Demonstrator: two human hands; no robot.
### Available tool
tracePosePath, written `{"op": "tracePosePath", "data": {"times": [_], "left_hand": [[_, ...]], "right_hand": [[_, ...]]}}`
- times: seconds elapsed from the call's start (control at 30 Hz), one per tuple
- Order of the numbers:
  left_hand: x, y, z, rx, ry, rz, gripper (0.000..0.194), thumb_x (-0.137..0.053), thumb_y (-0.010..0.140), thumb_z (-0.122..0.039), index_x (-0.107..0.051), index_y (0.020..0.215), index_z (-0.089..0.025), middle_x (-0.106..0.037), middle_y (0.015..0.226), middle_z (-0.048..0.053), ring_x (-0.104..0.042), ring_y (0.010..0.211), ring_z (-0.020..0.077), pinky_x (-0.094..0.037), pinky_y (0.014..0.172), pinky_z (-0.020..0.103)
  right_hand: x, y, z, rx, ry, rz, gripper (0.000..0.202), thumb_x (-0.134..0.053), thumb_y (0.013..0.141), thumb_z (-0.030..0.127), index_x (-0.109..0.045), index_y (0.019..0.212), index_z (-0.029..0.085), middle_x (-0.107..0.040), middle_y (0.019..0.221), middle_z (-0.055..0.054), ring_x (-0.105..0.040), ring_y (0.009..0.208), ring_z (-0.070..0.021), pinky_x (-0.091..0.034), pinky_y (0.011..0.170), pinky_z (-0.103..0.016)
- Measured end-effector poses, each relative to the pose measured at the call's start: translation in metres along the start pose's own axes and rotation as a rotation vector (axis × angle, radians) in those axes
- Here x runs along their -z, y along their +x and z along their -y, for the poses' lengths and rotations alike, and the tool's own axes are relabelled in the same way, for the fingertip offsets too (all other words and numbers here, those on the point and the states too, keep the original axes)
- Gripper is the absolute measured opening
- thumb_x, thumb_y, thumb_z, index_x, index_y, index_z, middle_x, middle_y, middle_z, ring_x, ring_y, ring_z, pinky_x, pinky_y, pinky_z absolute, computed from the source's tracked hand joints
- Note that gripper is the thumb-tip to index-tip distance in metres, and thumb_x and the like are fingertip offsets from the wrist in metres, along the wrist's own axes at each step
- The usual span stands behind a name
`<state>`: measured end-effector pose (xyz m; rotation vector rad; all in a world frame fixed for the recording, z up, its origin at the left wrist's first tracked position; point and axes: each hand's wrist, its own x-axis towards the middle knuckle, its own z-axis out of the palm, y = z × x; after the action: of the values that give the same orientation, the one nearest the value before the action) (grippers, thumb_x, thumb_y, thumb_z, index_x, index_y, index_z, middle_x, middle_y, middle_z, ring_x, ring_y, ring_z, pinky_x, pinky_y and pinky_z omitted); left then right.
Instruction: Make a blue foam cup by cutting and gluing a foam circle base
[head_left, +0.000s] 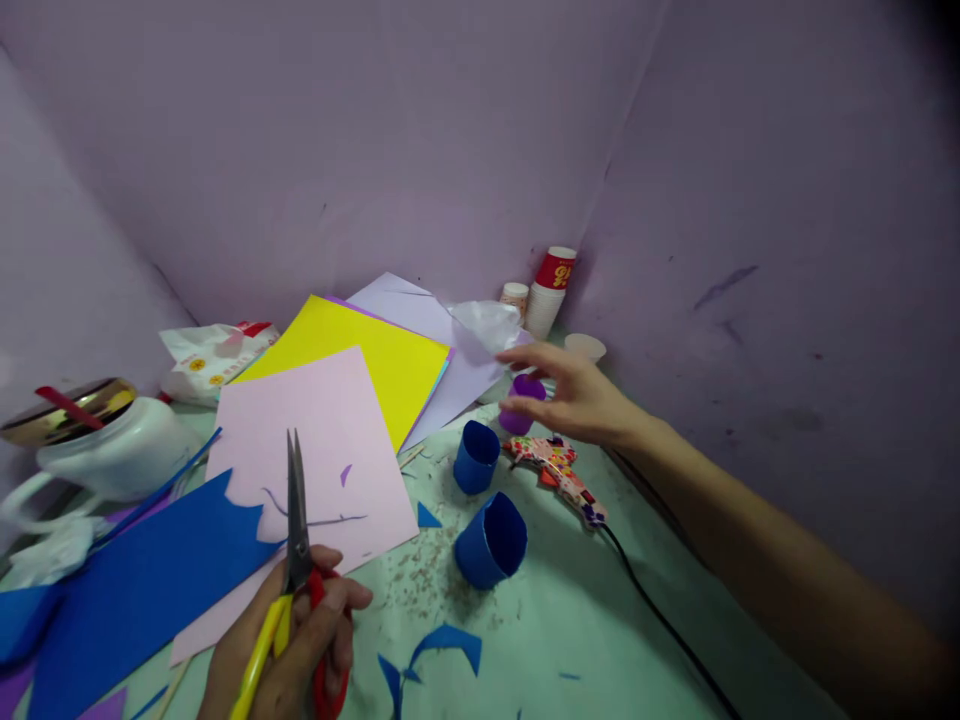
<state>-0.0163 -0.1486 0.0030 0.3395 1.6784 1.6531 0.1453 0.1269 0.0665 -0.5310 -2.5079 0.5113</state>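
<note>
My left hand (296,650) is closed round a pair of scissors (297,500) with one yellow and one red handle, blades pointing up over the pale pink sheet (315,420). A blue foam sheet (150,590) with a scalloped cut end lies beside it. Over a small purple cup (514,418) my right hand (574,395) reaches with thumb and fingers apart; the thumb overlaps the cup, and whether they touch I cannot tell. Two blue rolled cups, a smaller one (475,460) and a larger one (480,548), stand just nearer.
A flower-patterned glue gun (559,470) trails a black cord (645,585). Blue scraps (450,640) lie at the front. Yellow sheets (367,350), stacked paper cups (550,295) and a plastic bag (487,322) are behind. A white teapot-like vessel (127,455) stands left.
</note>
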Motion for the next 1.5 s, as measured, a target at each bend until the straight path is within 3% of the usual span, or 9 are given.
{"op": "tracePosePath", "data": {"times": [0.1,0.23,0.47,0.6,0.8,1.07,1.27,1.37,1.5], "left_hand": [[0.001,-0.002,0.000,-0.027,0.044,-0.006,0.058,-0.078,0.059,-0.051,-0.046,0.100,-0.024,-0.067,0.059,-0.002,-0.049,0.033,0.0115,-0.038,0.029,0.021],[0.005,0.001,0.003,0.007,0.085,0.054,0.063,-0.079,0.056,-0.049,-0.046,0.104,-0.023,-0.069,0.061,-0.001,-0.050,0.032,0.0131,-0.039,0.027,0.023],[0.011,0.006,0.004,0.054,-0.005,0.089,0.052,-0.073,0.061,-0.049,-0.049,0.098,-0.022,-0.066,0.058,-0.002,-0.052,0.032,0.0138,-0.038,0.028,0.022],[0.009,0.003,0.002,0.069,0.006,0.091,0.048,-0.072,0.063,-0.047,-0.050,0.098,-0.022,-0.065,0.057,-0.002,-0.050,0.032,0.0128,-0.036,0.028,0.022],[0.003,-0.003,0.000,0.008,0.037,0.037,0.045,-0.074,0.063,-0.039,-0.051,0.097,-0.022,-0.068,0.063,0.000,-0.053,0.036,0.0115,-0.038,0.031,0.020],[0.008,-0.003,-0.005,-0.012,-0.012,0.186,0.049,-0.076,0.063,-0.042,-0.049,0.097,-0.021,-0.067,0.060,-0.001,-0.054,0.035,0.0140,-0.042,0.032,0.024],[0.000,-0.023,-0.010,-0.116,0.097,0.213,0.034,-0.061,0.080,-0.045,-0.045,0.098,-0.021,-0.061,0.058,-0.004,-0.045,0.035,0.0092,-0.034,0.033,0.021],[0.004,-0.025,-0.009,-0.283,0.307,0.207,0.032,-0.061,0.080,-0.043,-0.046,0.099,-0.021,-0.060,0.069,-0.003,-0.049,0.047,0.0091,-0.039,0.043,0.021],[0.001,-0.029,-0.002,-0.515,0.734,0.331,0.039,-0.072,0.070,-0.038,-0.052,0.098,-0.020,-0.064,0.084,0.003,-0.054,0.063,0.0142,-0.041,0.058,0.026]], "right_hand": [[-0.007,0.006,0.027,0.097,0.010,0.367,0.058,-0.075,0.071,0.029,-0.057,0.126,0.021,-0.060,0.124,-0.011,-0.058,0.110,-0.0264,-0.049,0.092,-0.039],[-0.019,0.017,0.035,0.093,-0.056,0.592,0.065,-0.076,0.070,0.026,-0.053,0.131,0.020,-0.056,0.132,-0.012,-0.055,0.116,-0.0277,-0.044,0.098,-0.040],[0.013,0.000,0.058,0.042,-0.042,0.375,0.043,-0.067,0.078,0.035,-0.061,0.118,0.020,-0.067,0.111,-0.008,-0.064,0.093,-0.0216,-0.050,0.079,-0.032],[0.014,-0.035,0.089,0.071,-0.115,0.583,0.023,-0.078,0.067,0.037,-0.071,0.083,0.022,-0.069,0.078,-0.001,-0.061,0.063,-0.0152,-0.041,0.056,-0.025],[-0.012,-0.064,0.085,0.142,-0.184,0.665,0.010,-0.067,0.073,0.014,-0.069,0.079,0.021,-0.072,0.081,-0.002,-0.062,0.062,-0.0154,-0.037,0.054,-0.026],[-0.011,-0.089,0.096,-0.239,0.481,0.046,0.028,-0.062,0.082,0.033,-0.062,0.056,0.022,-0.060,0.048,0.003,-0.056,0.041,-0.0118,-0.040,0.040,-0.022],[-0.040,-0.134,0.105,-0.246,0.266,-0.414,0.017,-0.069,0.074,0.036,-0.067,0.057,0.031,-0.064,0.049,0.003,-0.056,0.041,-0.0185,-0.040,0.039,-0.030],[-0.046,-0.140,0.098,-0.474,0.284,-0.447,0.015,-0.068,0.075,0.040,-0.066,0.062,0.033,-0.065,0.050,0.002,-0.062,0.047,-0.0229,-0.045,0.041,-0.032],[-0.048,-0.127,0.098,-0.494,0.336,-0.420,0.018,-0.069,0.073,0.042,-0.063,0.061,0.030,-0.064,0.050,0.002,-0.062,0.047,-0.0220,-0.048,0.044,-0.033]]}}
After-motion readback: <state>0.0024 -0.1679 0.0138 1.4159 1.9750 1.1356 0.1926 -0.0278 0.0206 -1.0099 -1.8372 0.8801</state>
